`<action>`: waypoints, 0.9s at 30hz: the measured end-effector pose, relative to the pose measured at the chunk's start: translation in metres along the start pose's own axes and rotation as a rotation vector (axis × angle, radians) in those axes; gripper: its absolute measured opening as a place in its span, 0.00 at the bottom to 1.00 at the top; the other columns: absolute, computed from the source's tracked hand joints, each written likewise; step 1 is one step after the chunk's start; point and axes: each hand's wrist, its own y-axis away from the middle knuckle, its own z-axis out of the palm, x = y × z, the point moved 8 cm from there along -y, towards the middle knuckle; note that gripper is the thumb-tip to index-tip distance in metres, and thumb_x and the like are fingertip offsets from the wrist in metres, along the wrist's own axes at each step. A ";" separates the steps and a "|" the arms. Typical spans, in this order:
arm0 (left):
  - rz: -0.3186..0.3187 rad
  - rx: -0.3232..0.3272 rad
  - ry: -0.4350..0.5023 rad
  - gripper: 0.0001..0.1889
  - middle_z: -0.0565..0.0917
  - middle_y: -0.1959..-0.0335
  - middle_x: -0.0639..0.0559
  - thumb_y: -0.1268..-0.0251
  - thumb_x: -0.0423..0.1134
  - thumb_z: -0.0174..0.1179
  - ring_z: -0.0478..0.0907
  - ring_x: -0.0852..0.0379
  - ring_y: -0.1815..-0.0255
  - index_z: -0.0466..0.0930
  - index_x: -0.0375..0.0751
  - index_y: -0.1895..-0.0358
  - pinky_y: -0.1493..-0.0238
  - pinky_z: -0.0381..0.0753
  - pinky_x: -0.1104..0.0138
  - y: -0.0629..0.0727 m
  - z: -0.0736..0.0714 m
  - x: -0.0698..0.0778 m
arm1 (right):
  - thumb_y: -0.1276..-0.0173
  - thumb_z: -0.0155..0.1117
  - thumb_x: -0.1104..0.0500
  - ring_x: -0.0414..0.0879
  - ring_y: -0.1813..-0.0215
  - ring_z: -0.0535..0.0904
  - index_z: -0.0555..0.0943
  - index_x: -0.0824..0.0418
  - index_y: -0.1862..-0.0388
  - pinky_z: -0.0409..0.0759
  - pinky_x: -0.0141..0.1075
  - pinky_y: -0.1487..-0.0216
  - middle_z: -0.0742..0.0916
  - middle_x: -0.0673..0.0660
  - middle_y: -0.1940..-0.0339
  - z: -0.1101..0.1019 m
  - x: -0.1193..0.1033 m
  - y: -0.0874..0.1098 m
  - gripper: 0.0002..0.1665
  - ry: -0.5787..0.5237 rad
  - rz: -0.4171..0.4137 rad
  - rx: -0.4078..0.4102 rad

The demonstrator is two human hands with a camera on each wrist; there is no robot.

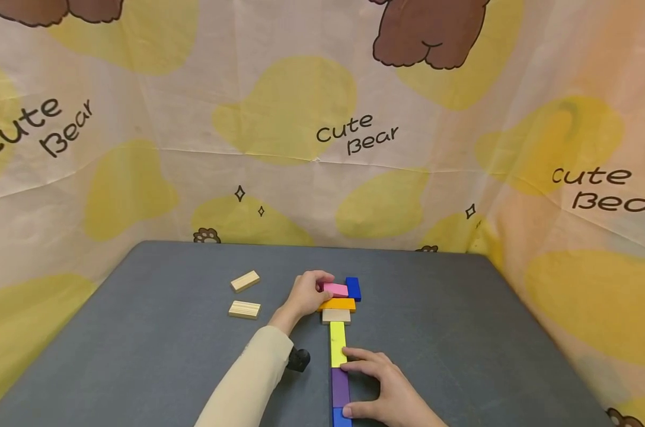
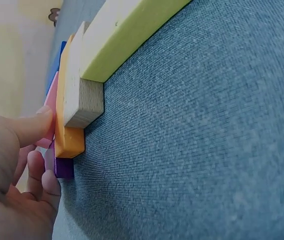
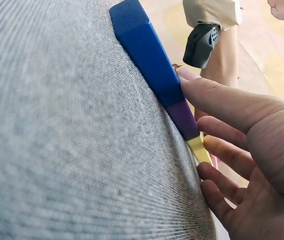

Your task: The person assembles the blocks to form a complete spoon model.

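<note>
My left hand [image 1: 303, 296] is at the far end of a line of wooden blocks, its thumb and fingers pinching a pink block [image 1: 337, 290]. In the left wrist view the thumb lies on the near face of the pink block, with a purple block [image 2: 64, 167] by the curled lower fingers. The right hand [image 1: 389, 388] rests along the line's right side. Its thumb touches a blue block [image 3: 150, 65], while the fingers lie against the purple block [image 3: 181, 120] and the yellow block [image 3: 198, 149], not curled round them.
Across the line's far part lie an orange block [image 1: 337, 305], a pale wood block [image 1: 335, 316] and a dark blue block [image 1: 353, 289]. Two plain blocks, one farther [image 1: 245, 281] and one nearer [image 1: 245, 309], lie left on the grey table [image 1: 157, 356]. A printed curtain [image 1: 280, 196] stands behind.
</note>
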 end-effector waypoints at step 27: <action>0.025 -0.005 0.029 0.13 0.83 0.53 0.47 0.33 0.26 0.59 0.75 0.47 0.50 0.84 0.36 0.48 0.42 0.74 0.54 0.000 0.007 -0.005 | 0.46 0.76 0.37 0.54 0.36 0.65 0.82 0.39 0.42 0.67 0.60 0.42 0.74 0.42 0.33 0.001 0.001 -0.002 0.32 -0.009 0.005 -0.002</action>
